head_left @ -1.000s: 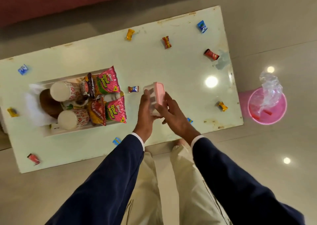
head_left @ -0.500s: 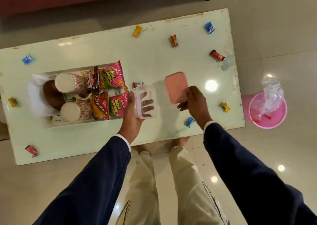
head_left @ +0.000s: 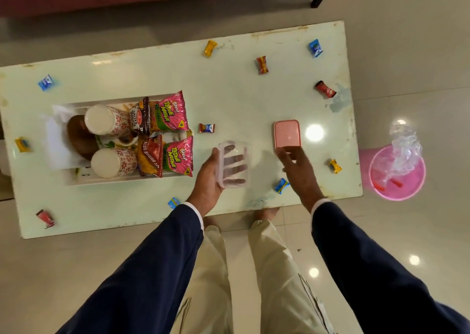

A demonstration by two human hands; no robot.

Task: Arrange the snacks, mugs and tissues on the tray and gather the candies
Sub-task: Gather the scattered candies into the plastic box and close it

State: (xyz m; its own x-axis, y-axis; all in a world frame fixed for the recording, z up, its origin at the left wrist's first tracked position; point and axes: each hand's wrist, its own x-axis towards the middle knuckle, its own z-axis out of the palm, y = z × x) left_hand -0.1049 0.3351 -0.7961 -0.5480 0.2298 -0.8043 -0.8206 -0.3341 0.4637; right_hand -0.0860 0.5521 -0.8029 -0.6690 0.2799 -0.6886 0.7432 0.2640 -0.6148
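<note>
Table (head_left: 241, 99) held the tray (head_left: 76, 178), packed with snacks (head_left: 167, 116) and mugs (head_left: 101, 123); candies (head_left: 262, 64) lay scattered around. Your left hand (head_left: 207, 178) gripped the clear box (head_left: 234, 164); your right hand (head_left: 298, 167) hung loose, fingers spread, beside the pink lid (head_left: 287, 133).

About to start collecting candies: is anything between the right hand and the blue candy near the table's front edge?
Nothing visible. The right hand hovers open just right of the blue candy, with bare table between them. The pink lid lies farther back, out of the way.
</note>
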